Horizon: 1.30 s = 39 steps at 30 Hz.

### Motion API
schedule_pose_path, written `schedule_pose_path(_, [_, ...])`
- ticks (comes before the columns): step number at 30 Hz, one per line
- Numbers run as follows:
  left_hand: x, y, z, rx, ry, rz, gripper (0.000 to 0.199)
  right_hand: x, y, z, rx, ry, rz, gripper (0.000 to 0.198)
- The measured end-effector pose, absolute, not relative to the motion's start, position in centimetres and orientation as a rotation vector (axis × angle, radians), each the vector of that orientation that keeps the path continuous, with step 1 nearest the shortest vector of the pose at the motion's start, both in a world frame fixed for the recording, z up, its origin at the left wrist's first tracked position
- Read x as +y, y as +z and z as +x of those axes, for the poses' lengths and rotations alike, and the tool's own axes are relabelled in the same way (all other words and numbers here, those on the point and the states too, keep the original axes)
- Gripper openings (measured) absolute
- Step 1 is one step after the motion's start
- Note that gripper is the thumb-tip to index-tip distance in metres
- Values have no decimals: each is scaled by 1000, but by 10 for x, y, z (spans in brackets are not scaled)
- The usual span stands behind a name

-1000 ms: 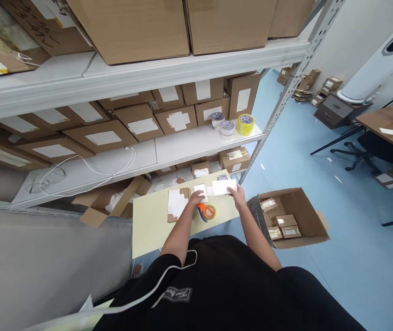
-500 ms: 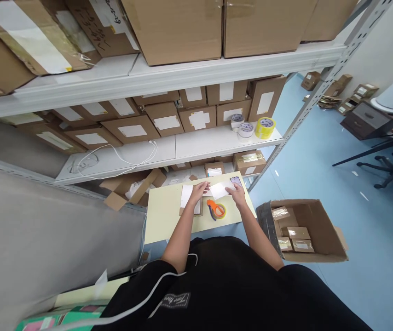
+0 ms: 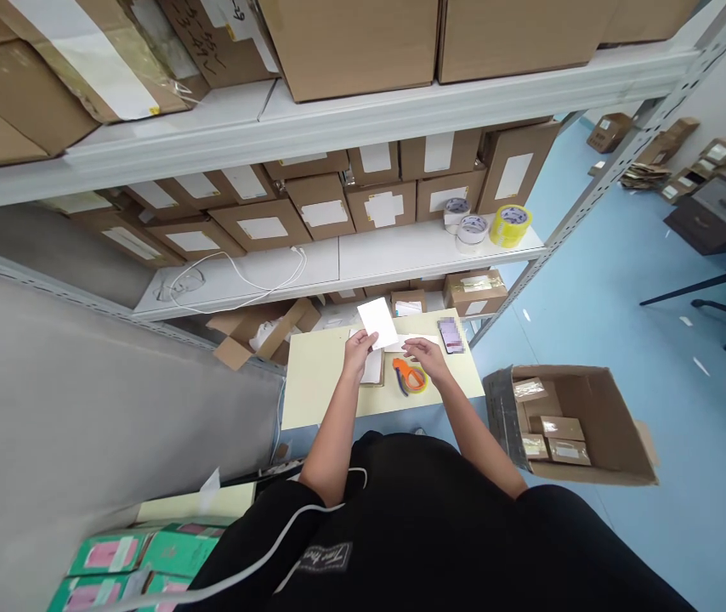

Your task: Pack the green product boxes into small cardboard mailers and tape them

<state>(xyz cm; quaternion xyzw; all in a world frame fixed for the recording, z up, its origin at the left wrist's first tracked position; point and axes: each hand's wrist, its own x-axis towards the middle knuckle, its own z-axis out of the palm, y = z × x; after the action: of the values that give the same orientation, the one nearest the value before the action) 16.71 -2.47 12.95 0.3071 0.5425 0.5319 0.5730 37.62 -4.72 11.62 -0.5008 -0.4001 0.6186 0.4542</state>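
My left hand [image 3: 359, 353] pinches a white sheet of paper [image 3: 378, 323] by its lower left corner, raised above the cream table [image 3: 312, 382]. To its right my right hand [image 3: 427, 355] is empty, fingers apart and pointing left, close to another white paper [image 3: 394, 345] on the tabletop; whether they touch it I cannot tell. Below the held sheet lies a small cardboard box [image 3: 374, 371] with white paper on it, partly hidden by my left hand. An orange tape dispenser [image 3: 409, 376] with a yellow roll rests between my forearms. A phone [image 3: 450, 335] lies at the table's right side.
Metal shelving [image 3: 401, 255] stands right behind the table, stacked with cardboard boxes and holding tape rolls [image 3: 509, 226] and a white cable [image 3: 241, 276]. An open carton [image 3: 618, 425] with several small boxes sits on the floor at right. Green boxes [image 3: 178, 548] are at lower left.
The white sheet has passed from my right hand to my left, which now holds it up and turned. My right hand has moved left, away from the phone, uncovering it.
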Motion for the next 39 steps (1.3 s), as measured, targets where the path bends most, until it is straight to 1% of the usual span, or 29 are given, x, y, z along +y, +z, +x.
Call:
schedule_pose_path(3, [-27,129,171,1256,1268,659,51,-50,118,369,-980,1538,-1204,38])
schedule_pose_path(7, [-31,129,174,1232,1264,628,52,-51,117,362,-986,1535,-1142,34])
schedule_pose_path(13, [-36,127,173,1275,1220,676,55,-55,121,357,-989,1502,-1113,35])
schedule_pose_path(17, [-40,132,174,1601,1259,867,71,-56,128,354,-1002,1479,-1110,34])
schedule_pose_path(18, [-41,135,176,1632,1267,952,70,-56,130,353,-1008,1475,-1108,34])
schedule_pose_path(19, [-43,138,178,1597,1241,1040,64,-57,131,352,-1017,1475,-1104,34])
schedule_pose_path(21, [-45,143,181,1392,1117,1168,49,-57,134,350,-1039,1481,-1086,34])
schedule_pose_path(23, [-46,145,183,1217,1014,1190,42,-58,137,348,-1062,1491,-1056,33])
schedule_pose_path(27, [-46,145,179,1303,1108,1055,44,-61,141,344,-1083,1522,-987,29])
schedule_pose_path(31, [-45,139,171,1280,1167,846,62,-61,142,338,-1016,1542,-1030,28])
schedule_pose_path(33, [-45,135,168,1215,1145,827,66,-58,142,334,-1000,1543,-1057,28])
schedule_pose_path(39, [-36,124,149,1254,1199,906,42,-46,140,303,-1008,1481,-1132,29])
